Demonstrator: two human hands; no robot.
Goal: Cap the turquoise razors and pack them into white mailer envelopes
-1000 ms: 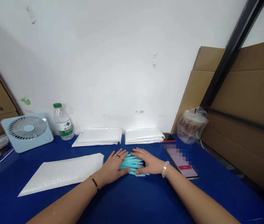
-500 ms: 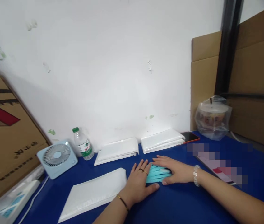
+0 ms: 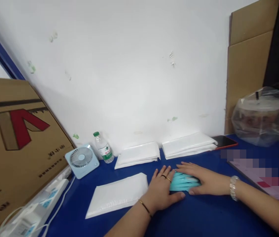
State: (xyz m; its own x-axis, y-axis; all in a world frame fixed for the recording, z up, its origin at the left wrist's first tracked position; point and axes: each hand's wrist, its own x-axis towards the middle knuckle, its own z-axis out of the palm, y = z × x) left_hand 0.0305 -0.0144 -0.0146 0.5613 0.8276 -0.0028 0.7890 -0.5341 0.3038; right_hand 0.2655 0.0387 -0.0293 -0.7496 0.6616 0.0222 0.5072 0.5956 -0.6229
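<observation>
A small bundle of turquoise strips (image 3: 182, 182) lies on the blue table between my hands. My left hand (image 3: 162, 189) rests over its left end, fingers pointing forward and thumb along the near side. Around the right end curves my right hand (image 3: 204, 179), its fingers behind the bundle and its thumb in front. What kind of item the strips are I cannot make out, and both ends are partly hidden by my hands. Left of my left hand lies a flat white packet (image 3: 118, 196).
Folded white packets (image 3: 138, 154) and another white stack (image 3: 190, 144) lie along the wall, near a phone (image 3: 225, 142). At left are a bottle (image 3: 104, 149), a blue fan (image 3: 82, 159), a power strip (image 3: 42, 207) and a carton (image 3: 13, 158). A bagged cup (image 3: 260, 117) stands right.
The view has turned left, so everything appears farther right and more of the carton shows. My hands keep nearly the same hold around the turquoise strips.
</observation>
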